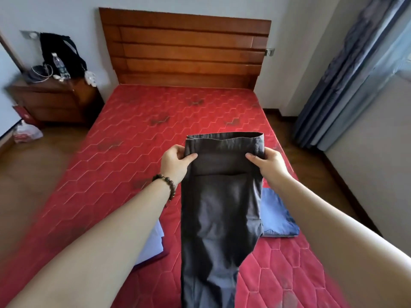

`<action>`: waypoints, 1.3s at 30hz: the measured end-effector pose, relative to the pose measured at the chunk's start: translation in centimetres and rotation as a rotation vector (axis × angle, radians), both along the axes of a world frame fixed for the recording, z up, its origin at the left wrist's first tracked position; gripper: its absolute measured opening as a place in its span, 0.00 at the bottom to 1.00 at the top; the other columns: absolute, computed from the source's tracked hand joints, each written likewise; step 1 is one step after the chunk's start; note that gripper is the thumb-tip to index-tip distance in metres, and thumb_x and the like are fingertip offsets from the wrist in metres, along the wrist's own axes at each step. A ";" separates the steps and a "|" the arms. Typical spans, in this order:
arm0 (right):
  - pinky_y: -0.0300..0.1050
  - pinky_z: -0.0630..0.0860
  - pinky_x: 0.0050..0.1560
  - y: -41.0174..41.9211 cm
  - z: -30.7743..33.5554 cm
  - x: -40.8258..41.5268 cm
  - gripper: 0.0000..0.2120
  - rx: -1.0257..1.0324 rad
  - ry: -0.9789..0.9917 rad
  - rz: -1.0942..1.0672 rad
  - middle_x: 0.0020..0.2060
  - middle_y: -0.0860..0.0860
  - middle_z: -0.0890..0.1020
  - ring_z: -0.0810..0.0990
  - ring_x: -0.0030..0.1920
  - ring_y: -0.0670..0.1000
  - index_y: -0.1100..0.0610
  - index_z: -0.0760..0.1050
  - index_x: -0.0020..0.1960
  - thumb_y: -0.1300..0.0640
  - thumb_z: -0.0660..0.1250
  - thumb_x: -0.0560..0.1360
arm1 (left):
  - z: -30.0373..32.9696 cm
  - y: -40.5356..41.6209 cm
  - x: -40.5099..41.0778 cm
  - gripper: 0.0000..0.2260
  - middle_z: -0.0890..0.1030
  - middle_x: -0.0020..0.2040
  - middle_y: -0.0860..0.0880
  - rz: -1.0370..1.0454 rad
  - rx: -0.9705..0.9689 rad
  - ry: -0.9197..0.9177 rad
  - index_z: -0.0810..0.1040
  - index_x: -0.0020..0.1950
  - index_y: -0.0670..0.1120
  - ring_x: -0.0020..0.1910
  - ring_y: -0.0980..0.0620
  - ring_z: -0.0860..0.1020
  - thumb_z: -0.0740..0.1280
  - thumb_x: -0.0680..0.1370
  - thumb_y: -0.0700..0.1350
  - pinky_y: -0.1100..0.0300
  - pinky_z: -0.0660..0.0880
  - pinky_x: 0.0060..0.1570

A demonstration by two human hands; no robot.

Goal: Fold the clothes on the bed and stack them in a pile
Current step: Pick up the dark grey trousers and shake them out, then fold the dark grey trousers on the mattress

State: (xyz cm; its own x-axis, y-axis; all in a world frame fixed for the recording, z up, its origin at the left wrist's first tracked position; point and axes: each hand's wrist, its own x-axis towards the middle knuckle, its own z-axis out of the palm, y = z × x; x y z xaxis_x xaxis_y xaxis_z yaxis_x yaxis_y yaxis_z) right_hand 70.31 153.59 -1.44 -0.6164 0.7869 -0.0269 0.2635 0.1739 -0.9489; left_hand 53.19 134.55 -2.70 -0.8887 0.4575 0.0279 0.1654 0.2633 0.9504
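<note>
Here, the left hand (175,162) pinches one side of the waistband of a pair of dark grey trousers (220,203), thumb on the near face and fingers curled behind, while the right hand (266,162) grips the opposite side the same way. A string of dark wooden beads (165,184) circles the left wrist. The trousers are held up above the red quilted mattress (124,138), folded lengthwise so the legs hang together toward the bottom edge of the view, a seam or pocket line crossing the cloth just below the hands. Partly hidden behind the trousers on the right lies a folded blue garment (278,215), flat on the mattress; a pale lavender cloth (150,243) shows beneath the left forearm, also on the mattress. The mattress bears a hexagon stitch pattern and several dark smudges. Beyond it rises a slatted wooden headboard (184,45) against a pale wall. To the left stands a wooden nightstand (53,101) carrying a black bag (60,52), a clear plastic bottle (58,63) whose label is too small to read, and tangled white cables. A plastic bag (26,132) sits on the wooden floor near the nightstand. Blue-grey curtains (347,70) hang at right.
</note>
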 end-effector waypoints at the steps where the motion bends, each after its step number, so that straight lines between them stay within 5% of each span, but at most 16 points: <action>1: 0.60 0.79 0.53 1.1 -0.9 -1.1 0.08 0.011 -0.022 0.010 0.45 0.56 0.85 0.84 0.49 0.58 0.59 0.81 0.48 0.57 0.73 0.72 | -1.0 0.9 -0.9 0.09 0.83 0.42 0.44 0.016 -0.005 -0.014 0.77 0.42 0.43 0.44 0.44 0.81 0.76 0.70 0.44 0.51 0.77 0.47; 7: 0.54 0.79 0.54 8.1 -8.2 -8.9 0.05 -0.008 -0.129 0.129 0.46 0.54 0.84 0.82 0.47 0.54 0.57 0.78 0.49 0.62 0.71 0.74 | -8.5 6.5 -7.9 0.08 0.84 0.43 0.43 0.068 -0.070 -0.051 0.79 0.47 0.40 0.45 0.44 0.82 0.73 0.73 0.43 0.49 0.78 0.49; 11: 0.44 0.74 0.41 12.2 -14.9 -14.2 0.04 0.092 -0.189 0.105 0.37 0.48 0.81 0.78 0.39 0.49 0.54 0.76 0.43 0.57 0.72 0.73 | -14.7 10.5 -12.7 0.07 0.83 0.44 0.45 0.086 -0.139 -0.020 0.77 0.48 0.41 0.43 0.47 0.80 0.71 0.75 0.44 0.56 0.76 0.45; 17: 0.44 0.73 0.41 17.0 -24.7 -21.0 0.10 0.146 -0.281 0.037 0.35 0.49 0.79 0.77 0.39 0.51 0.56 0.77 0.42 0.52 0.75 0.71 | -24.1 15.0 -18.8 0.08 0.81 0.40 0.46 0.111 -0.176 0.004 0.78 0.49 0.38 0.39 0.50 0.78 0.72 0.75 0.41 0.63 0.72 0.39; 19: 0.42 0.69 0.42 18.1 -27.6 -23.1 0.11 0.184 -0.321 0.032 0.39 0.50 0.79 0.77 0.41 0.52 0.56 0.77 0.44 0.51 0.74 0.71 | -27.4 16.3 -20.7 0.08 0.82 0.43 0.44 0.133 -0.201 0.011 0.79 0.51 0.37 0.40 0.50 0.78 0.70 0.76 0.41 0.64 0.70 0.40; 21: 0.41 0.68 0.45 18.9 -30.6 -24.9 0.14 0.185 -0.359 0.042 0.45 0.50 0.78 0.77 0.47 0.53 0.57 0.77 0.54 0.51 0.72 0.73 | -30.8 17.3 -22.2 0.12 0.82 0.54 0.41 0.140 -0.226 0.000 0.78 0.59 0.38 0.52 0.45 0.80 0.68 0.77 0.40 0.59 0.72 0.50; 25: 0.46 0.69 0.59 19.0 -37.7 -25.1 0.24 0.263 -0.611 0.161 0.66 0.59 0.73 0.71 0.67 0.59 0.59 0.63 0.73 0.54 0.60 0.80 | -38.8 17.9 -22.1 0.25 0.64 0.76 0.45 -0.024 -0.477 0.030 0.62 0.76 0.44 0.75 0.47 0.62 0.64 0.80 0.46 0.54 0.58 0.73; 28: 0.50 0.54 0.74 17.3 -42.9 -23.6 0.25 0.402 -0.738 0.333 0.76 0.57 0.58 0.54 0.77 0.55 0.61 0.58 0.76 0.58 0.56 0.81 | -44.4 18.0 -20.1 0.26 0.56 0.79 0.44 -0.225 -0.700 0.196 0.59 0.77 0.47 0.78 0.45 0.51 0.61 0.81 0.51 0.49 0.51 0.75; 33: 0.56 0.40 0.76 13.9 -49.7 -22.9 0.26 0.728 -0.796 0.598 0.79 0.49 0.48 0.40 0.78 0.51 0.54 0.53 0.78 0.50 0.53 0.82 | -51.3 17.7 -17.0 0.29 0.42 0.80 0.52 -0.477 -0.967 0.403 0.48 0.77 0.61 0.78 0.46 0.39 0.51 0.79 0.65 0.38 0.41 0.74; 36: 0.59 0.38 0.75 13.0 -53.1 -21.9 0.29 0.818 -0.837 0.565 0.78 0.44 0.45 0.38 0.78 0.49 0.47 0.46 0.79 0.40 0.45 0.81 | -53.8 17.0 -16.2 0.30 0.41 0.80 0.52 -0.415 -0.996 0.578 0.41 0.76 0.64 0.77 0.44 0.37 0.44 0.76 0.69 0.33 0.42 0.71; 39: 0.56 0.37 0.76 13.1 -54.6 -21.7 0.27 0.828 -0.769 0.419 0.78 0.44 0.44 0.41 0.78 0.50 0.41 0.47 0.78 0.39 0.45 0.80 | -54.1 17.3 -16.4 0.29 0.44 0.80 0.44 -0.236 -0.937 0.570 0.48 0.77 0.64 0.77 0.38 0.41 0.48 0.77 0.67 0.35 0.43 0.71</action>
State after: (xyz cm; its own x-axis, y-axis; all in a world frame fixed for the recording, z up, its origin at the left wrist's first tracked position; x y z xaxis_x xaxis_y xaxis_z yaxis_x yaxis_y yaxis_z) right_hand 48.64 166.64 -56.07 -0.8728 0.4813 -0.0808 0.4880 0.8633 -0.1286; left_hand 36.84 151.88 -56.76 -0.7443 0.6666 -0.0401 0.6533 0.7393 0.1632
